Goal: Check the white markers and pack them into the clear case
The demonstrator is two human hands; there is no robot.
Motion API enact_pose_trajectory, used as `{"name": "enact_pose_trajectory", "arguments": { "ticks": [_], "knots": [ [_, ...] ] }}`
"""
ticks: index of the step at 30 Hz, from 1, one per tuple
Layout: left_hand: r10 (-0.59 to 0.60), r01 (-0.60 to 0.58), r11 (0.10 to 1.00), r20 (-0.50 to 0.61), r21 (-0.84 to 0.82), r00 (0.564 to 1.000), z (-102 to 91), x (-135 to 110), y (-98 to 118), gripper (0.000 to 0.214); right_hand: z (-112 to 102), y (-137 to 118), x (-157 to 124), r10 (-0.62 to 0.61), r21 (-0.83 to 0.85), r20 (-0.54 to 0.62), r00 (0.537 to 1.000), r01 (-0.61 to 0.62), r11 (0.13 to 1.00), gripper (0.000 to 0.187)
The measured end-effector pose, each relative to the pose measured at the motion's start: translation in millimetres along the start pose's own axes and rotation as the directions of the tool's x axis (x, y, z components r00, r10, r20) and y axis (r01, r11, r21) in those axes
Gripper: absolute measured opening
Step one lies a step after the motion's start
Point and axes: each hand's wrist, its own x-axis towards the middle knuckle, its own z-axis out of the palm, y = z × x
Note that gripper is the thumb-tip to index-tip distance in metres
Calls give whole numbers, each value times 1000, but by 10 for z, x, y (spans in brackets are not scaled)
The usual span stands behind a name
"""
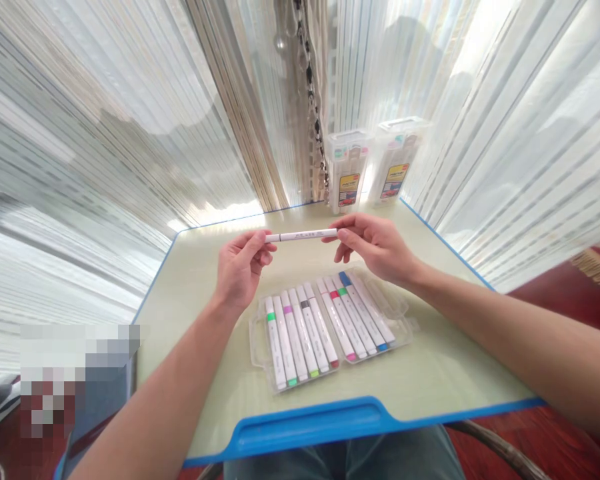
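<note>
I hold a white marker (pixel 303 235) level above the small table (pixel 195 280), one end in each hand. My left hand (pixel 240 267) pinches its left end with fingers closed. My right hand (pixel 375 247) pinches its right end between thumb and fingertips. Below the hands lies an open clear plastic case (pixel 403 310) with several white markers (pixel 325 323) lying side by side in its two halves, their caps and bands in green, purple, grey, red, pink and blue.
Two upright clear marker boxes (pixel 347 170) (pixel 397 163) stand at the table's far edge against sheer curtains. The table has a blue rim (pixel 310 423) near my lap. Red floor shows on both sides.
</note>
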Motion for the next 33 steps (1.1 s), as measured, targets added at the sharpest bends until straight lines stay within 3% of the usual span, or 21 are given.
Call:
{"name": "enact_pose_trajectory", "arguments": {
  "ticks": [20, 33],
  "knots": [
    [-36, 36, 998, 3, -47, 999, 24, 0, 45, 21, -20, -6, 20, 79, 46, -51, 996, -76, 996, 26],
    [-48, 48, 999, 17, -22, 999, 20, -1, 24, 20, -19, 13, 26, 66, 27, -46, 997, -65, 998, 31]
  ]
}}
